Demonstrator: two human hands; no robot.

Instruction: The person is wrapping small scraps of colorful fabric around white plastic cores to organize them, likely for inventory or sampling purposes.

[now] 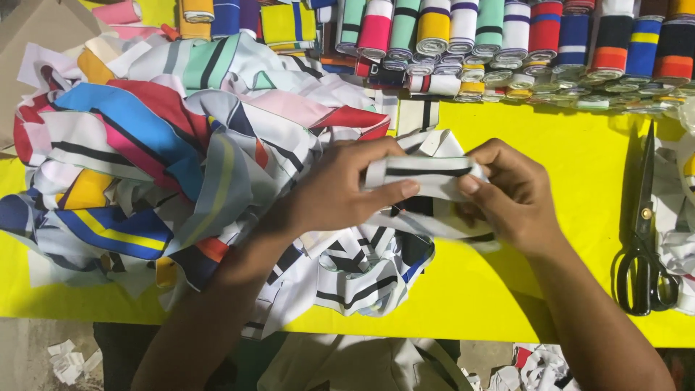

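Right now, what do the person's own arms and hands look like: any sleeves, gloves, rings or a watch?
Both arms are bare from the forearm down; no sleeve reaches into view. The left hand and the right hand wear no gloves, and no ring, watch or bracelet shows on the fingers or wrists that are visible. The nails look short and unpainted. The upper arms lie outside the picture, so what is worn there cannot be told.

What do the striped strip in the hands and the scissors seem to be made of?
The striped strip, pinched between left hand and right hand, looks like soft matte woven or knit fabric: it folds limply. The scissors look like dark metal, with dull sheen on blades and loops.
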